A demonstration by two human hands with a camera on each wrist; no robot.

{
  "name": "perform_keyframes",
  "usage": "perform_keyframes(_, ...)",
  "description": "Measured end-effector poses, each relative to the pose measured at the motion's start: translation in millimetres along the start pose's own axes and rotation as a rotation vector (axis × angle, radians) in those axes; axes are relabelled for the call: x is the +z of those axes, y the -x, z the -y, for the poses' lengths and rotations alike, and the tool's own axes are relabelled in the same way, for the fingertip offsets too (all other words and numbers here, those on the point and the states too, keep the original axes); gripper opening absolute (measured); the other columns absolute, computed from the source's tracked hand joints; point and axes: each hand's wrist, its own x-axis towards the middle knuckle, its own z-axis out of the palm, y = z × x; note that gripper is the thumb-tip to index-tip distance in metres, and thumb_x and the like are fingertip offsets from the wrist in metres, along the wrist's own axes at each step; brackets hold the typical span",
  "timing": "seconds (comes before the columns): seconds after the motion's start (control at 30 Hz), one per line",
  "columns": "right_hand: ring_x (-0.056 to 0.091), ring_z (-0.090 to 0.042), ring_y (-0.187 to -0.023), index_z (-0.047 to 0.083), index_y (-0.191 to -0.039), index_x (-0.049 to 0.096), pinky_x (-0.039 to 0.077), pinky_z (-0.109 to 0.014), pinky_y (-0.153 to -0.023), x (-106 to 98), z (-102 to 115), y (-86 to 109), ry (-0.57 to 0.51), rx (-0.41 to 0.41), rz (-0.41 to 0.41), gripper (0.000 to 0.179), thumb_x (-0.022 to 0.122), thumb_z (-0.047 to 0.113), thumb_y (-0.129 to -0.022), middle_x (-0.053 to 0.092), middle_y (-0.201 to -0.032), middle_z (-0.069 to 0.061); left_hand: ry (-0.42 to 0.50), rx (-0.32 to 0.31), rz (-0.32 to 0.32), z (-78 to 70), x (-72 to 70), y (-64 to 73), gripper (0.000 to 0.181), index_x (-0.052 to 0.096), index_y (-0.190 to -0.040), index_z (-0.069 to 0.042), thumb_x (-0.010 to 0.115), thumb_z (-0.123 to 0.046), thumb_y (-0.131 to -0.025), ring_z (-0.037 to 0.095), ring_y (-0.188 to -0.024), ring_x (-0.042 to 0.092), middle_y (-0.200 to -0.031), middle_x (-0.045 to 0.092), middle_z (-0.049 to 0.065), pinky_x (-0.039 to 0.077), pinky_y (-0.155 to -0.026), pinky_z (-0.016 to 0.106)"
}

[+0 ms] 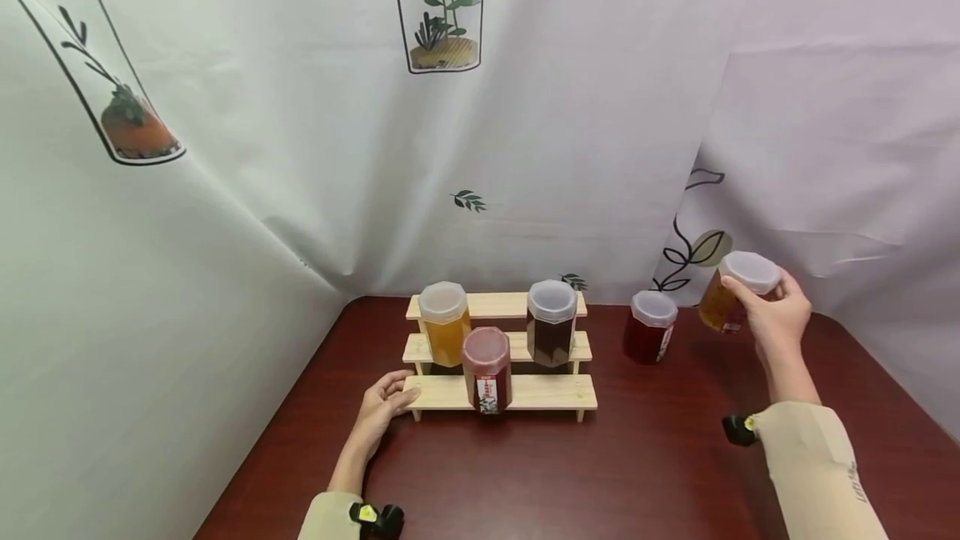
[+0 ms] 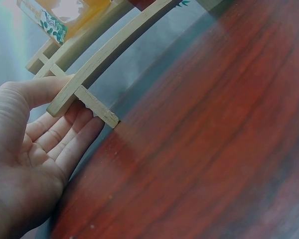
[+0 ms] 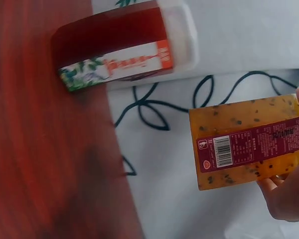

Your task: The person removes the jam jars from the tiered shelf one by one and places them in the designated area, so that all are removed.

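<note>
My right hand (image 1: 780, 319) grips a white-lidded jar (image 1: 708, 307) of yellow-orange filling near its lid, tilted and held above the table. In the right wrist view, dark seeds and a maroon barcode label show on this jar (image 3: 249, 144). Just left of it a dark red jar (image 1: 649, 340) stands on the table. At the left end of a stepped wooden rack (image 1: 547, 390), my left hand (image 1: 382, 402) holds the lowest plank, thumb over its end and fingers beneath, as the left wrist view shows. The rack bears an orange jar (image 1: 448, 340), a pinkish-red jar (image 1: 474, 365) and a dark brown jar (image 1: 551, 340).
The rack stands on a dark red wooden table (image 1: 540, 473) towards its back edge. Behind and beside the table hangs a pale cloth (image 1: 585, 148) with printed plants. Wrist cameras sit at both sleeves.
</note>
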Motion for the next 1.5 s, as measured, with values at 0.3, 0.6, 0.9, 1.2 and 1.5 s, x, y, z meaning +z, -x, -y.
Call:
perform_keyframes(0.3, 0.049, -0.001, -0.113, 0.013, -0.145, 0.045, 0.041, -0.003, -0.086, -1.6, -25.1, -5.0, 0.174, 0.024, -0.012, 0.077, 0.082, 0.025, -0.078, 0.053, -0.125, 0.011, 0.007, -0.018, -0.014, -2.4, 2.6, 0.5, 0.051, 0.049, -0.135, 0.006, 0.068, -0.005, -0.088, 0.004, -0.078, 0.063, -0.093, 0.063, -0.001, 0.055, -0.071, 0.019)
perform_keyframes(0.6, 0.042, -0.005, -0.132, 0.014, -0.151, 0.034, 0.035, -0.023, -0.114, -3.4, -42.0, -2.7, 0.207, 0.091, -0.014, 0.084, 0.078, 0.029, -0.081, 0.043, -0.147, -0.003, 0.006, -0.007, -0.014, -4.9, 1.0, -0.8, 0.05, 0.05, -0.134, 0.006, 0.068, -0.003, -0.088, 0.004, -0.077, 0.063, -0.092, 0.062, -0.001, 0.055, -0.071, 0.019)
perform_keyframes(0.9, 0.042, -0.003, -0.129, 0.018, -0.143, 0.033, 0.037, -0.005, -0.099, -1.9, -67.5, -1.5, 0.105, 0.093, -0.001, 0.078, 0.08, 0.02, -0.08, 0.04, -0.149, -0.006, 0.026, -0.002, -0.009, -2.9, 2.0, 0.5, 0.049, 0.051, -0.131, 0.009, 0.067, -0.003, -0.087, 0.005, -0.077, 0.063, -0.093, 0.061, -0.001, 0.055, -0.07, 0.02)
perform_keyframes(1.2, 0.044, -0.005, -0.126, 0.022, -0.14, 0.035, 0.039, -0.004, -0.093, -3.5, -84.2, 4.7, 0.097, 0.081, -0.012, 0.074, 0.08, 0.022, -0.081, 0.044, -0.144, -0.002, 0.011, -0.005, -0.013, -1.3, 2.9, -0.7, 0.05, 0.051, -0.133, 0.007, 0.068, -0.003, -0.087, 0.005, -0.078, 0.063, -0.094, 0.062, -0.001, 0.056, -0.07, 0.02)
perform_keyframes(1.5, 0.046, -0.003, -0.117, 0.023, -0.134, 0.038, 0.039, -0.002, -0.088, -2.0, -86.4, 9.1, -0.025, 0.038, -0.019, 0.069, 0.08, 0.014, -0.079, 0.046, -0.112, 0.019, 0.003, -0.012, -0.008, -3.4, 1.9, 0.5, 0.05, 0.051, -0.134, 0.005, 0.068, -0.005, -0.088, 0.004, -0.078, 0.064, -0.094, 0.062, -0.002, 0.055, -0.072, 0.02)
